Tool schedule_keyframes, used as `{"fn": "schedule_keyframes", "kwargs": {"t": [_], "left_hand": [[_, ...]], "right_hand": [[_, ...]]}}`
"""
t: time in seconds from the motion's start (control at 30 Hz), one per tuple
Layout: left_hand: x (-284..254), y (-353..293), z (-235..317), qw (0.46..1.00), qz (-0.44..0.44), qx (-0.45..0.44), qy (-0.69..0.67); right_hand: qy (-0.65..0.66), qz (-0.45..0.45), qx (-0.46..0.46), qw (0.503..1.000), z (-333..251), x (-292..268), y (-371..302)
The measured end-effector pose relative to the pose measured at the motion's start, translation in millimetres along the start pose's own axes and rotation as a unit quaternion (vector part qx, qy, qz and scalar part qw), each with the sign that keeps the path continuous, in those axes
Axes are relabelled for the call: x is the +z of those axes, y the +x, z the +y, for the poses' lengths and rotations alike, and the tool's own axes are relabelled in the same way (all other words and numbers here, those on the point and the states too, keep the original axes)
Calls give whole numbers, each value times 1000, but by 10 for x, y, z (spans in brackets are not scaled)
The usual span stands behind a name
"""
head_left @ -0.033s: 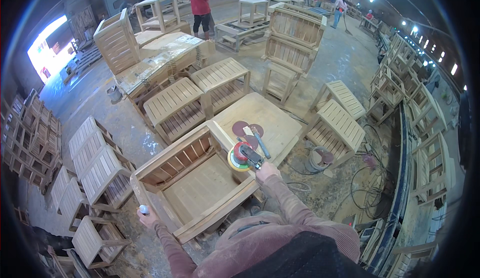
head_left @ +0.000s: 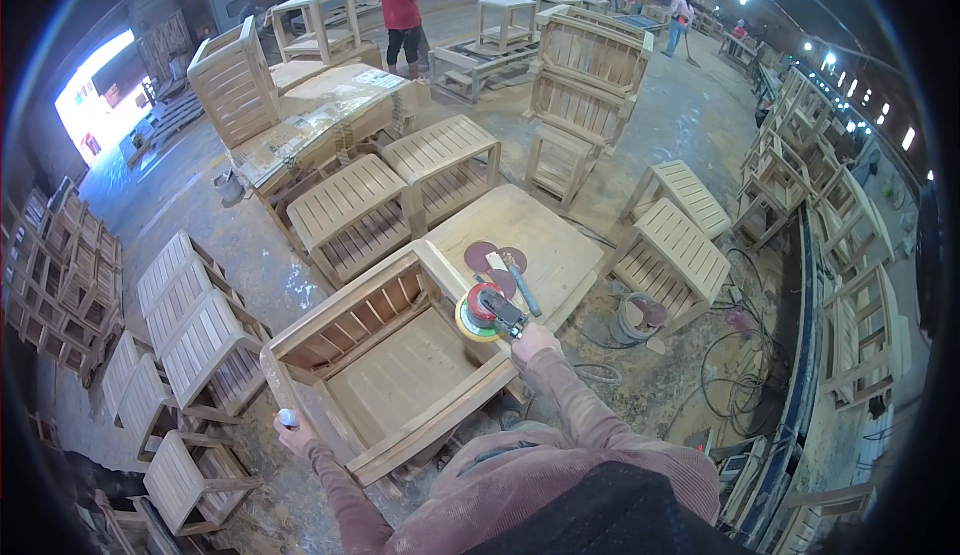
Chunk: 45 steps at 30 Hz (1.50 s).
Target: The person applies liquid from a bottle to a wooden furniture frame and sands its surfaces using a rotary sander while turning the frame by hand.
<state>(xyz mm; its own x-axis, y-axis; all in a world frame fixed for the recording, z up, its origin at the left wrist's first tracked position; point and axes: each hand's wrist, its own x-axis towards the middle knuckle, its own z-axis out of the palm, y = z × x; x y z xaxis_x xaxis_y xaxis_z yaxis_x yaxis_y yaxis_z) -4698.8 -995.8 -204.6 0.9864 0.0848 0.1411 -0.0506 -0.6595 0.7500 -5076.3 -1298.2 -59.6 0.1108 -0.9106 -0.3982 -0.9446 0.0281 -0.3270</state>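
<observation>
My right hand (head_left: 538,343) is wrapped round the black grip of a round pneumatic sander (head_left: 482,311) with a red body. Its pad rests on the right end rail of a wooden furniture frame (head_left: 320,327), which lies with its open side up; slatted sides and a flat panel show inside. Beside the frame's left end, my left hand (head_left: 296,437) is closed around a small white object (head_left: 288,418), mostly hidden by the fingers. Just beyond the sander, maroon sanding discs (head_left: 482,256) and a blue-grey, brush-like tool (head_left: 522,285) lie on a wooden board (head_left: 555,240).
Slatted wooden stools (head_left: 345,205) stand beyond the frame, with more at left (head_left: 205,345) and right (head_left: 680,245). A bucket (head_left: 638,317) and coiled hoses (head_left: 745,385) are on the floor at right. A person in a red shirt (head_left: 400,0) stands farther off.
</observation>
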Motion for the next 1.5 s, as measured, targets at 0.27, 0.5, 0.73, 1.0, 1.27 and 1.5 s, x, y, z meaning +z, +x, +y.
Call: {"fn": "schedule_keyframes", "kwargs": {"t": [0.27, 0.5, 0.73, 1.0, 1.27, 1.5], "left_hand": [[-74, -84, 85, 1000, -8, -15, -8], [-16, 34, -187, 998, -7, 53, -38], [161, 76, -168, 1000, -1, 8, -7], [100, 16, -52, 999, 36, 0, 8], [64, 9, -79, 997, 61, -7, 48], [149, 146, -327, 999, 45, 12, 17]], "right_hand": [[2, 23, -7, 1000, 53, 33, -34], [117, 111, -210, 964, -74, 150, 92], [-98, 111, -242, 959, -700, 139, 590], [-167, 42, -280, 944, -1141, 37, 1064], [-121, 86, -310, 939, -2446, 265, 2135], [-149, 81, -347, 922, -2345, 347, 2030]]}}
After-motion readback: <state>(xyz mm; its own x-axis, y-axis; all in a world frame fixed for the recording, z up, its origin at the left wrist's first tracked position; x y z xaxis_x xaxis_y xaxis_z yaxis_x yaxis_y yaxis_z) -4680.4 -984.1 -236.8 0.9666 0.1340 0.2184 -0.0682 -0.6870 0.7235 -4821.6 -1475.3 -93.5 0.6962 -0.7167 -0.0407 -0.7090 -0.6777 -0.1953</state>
